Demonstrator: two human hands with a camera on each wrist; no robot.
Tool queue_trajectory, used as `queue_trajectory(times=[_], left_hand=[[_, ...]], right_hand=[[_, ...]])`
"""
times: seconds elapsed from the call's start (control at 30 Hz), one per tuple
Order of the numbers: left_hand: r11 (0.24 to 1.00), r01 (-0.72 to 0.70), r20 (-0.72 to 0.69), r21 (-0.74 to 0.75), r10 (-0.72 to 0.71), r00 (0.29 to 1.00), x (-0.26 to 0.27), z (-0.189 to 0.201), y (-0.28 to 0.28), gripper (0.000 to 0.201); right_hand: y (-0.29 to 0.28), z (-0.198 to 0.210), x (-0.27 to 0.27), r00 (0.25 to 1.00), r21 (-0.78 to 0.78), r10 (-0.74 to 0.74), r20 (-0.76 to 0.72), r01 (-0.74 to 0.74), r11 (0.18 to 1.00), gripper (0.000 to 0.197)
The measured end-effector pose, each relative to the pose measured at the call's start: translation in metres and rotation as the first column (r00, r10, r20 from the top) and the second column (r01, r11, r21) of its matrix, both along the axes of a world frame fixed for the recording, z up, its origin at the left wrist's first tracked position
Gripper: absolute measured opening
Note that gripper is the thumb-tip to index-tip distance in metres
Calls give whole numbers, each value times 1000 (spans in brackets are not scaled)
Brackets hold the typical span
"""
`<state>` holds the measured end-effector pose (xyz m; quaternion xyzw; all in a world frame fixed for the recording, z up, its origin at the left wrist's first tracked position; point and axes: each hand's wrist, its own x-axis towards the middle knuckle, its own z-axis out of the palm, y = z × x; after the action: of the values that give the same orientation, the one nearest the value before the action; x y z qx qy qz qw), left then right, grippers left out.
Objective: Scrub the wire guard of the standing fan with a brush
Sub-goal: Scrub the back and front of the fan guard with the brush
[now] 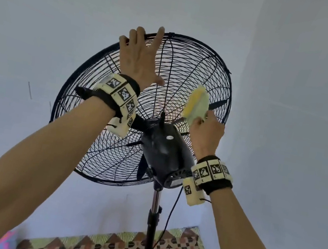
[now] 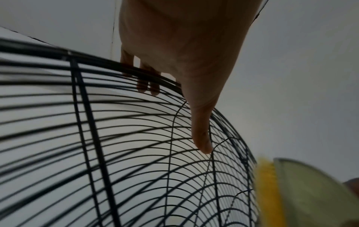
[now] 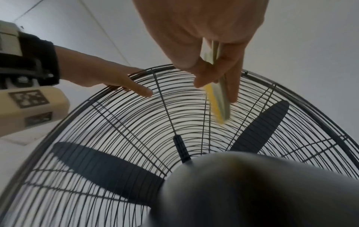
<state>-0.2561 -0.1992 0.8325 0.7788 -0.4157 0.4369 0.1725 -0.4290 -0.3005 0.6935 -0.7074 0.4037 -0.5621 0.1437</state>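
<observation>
Fingers (image 3: 234,86) of the right hand (image 1: 206,132) pinch a yellow-bristled green brush (image 1: 197,104), apparently mid-scrub. The left hand (image 1: 141,61) seemingly hooks the black wire guard (image 1: 182,66). Next, probably, fresh wires.

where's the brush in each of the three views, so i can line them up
Head: the brush is right of centre, held by the right hand against the wire guard.
Left wrist: the brush is in the lower right corner, blurred, yellow bristles toward the guard.
Right wrist: the brush is upper middle, poking out below the fingers.
Shared landmark: the left hand on the guard's top rim.
</observation>
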Motion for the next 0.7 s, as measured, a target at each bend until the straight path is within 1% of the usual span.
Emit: queue_trajectory(times=[0.07,0.1,0.17,0.2,0.27,0.33,0.37,0.43,0.47,0.53,0.63,0.7], left_hand=[[999,-35,16,-4,35,999,-10,-2,-1,137],[999,-41,19,-8,41,999,-15,-4,-1,136],[998,-52,18,-22,52,998,-20,-5,-4,134],[998,-62,15,-28,63,998,-21,-5,-5,133],[996,-86,8,-33,86,996,-17,-6,-5,130],[995,-90,11,-36,90,996,-13,-7,-4,129],[996,-83,19,-38,84,996,-12,-7,-3,128],[997,-59,47,-40,61,997,-15,-8,-1,126],[998,-43,59,-41,45,997,-17,-8,-1,123],[999,-13,71,-45,16,997,-21,-9,-2,119],[998,8,70,-60,-4,998,-19,-10,-1,117],[997,15,65,-72,-11,998,-12,-10,3,116]], right_hand=[[7,7,9,999,70,-25,39,22,997,21],[14,8,14,1000,85,-12,21,10,996,22],[31,9,27,997,21,44,-62,-42,999,22],[38,8,33,991,-33,83,-106,-87,996,21],[45,7,38,979,-77,140,-151,-153,985,13],[39,9,32,986,-38,142,-83,-145,989,12],[34,11,26,995,-8,97,-30,-97,995,12],[26,16,18,999,74,-5,53,2,997,22],[24,17,19,997,103,-19,71,11,995,23],[27,19,27,998,99,37,45,-42,994,20],[38,13,36,988,18,153,-18,-152,988,9],[38,9,30,976,8,215,-22,-215,977,12]])
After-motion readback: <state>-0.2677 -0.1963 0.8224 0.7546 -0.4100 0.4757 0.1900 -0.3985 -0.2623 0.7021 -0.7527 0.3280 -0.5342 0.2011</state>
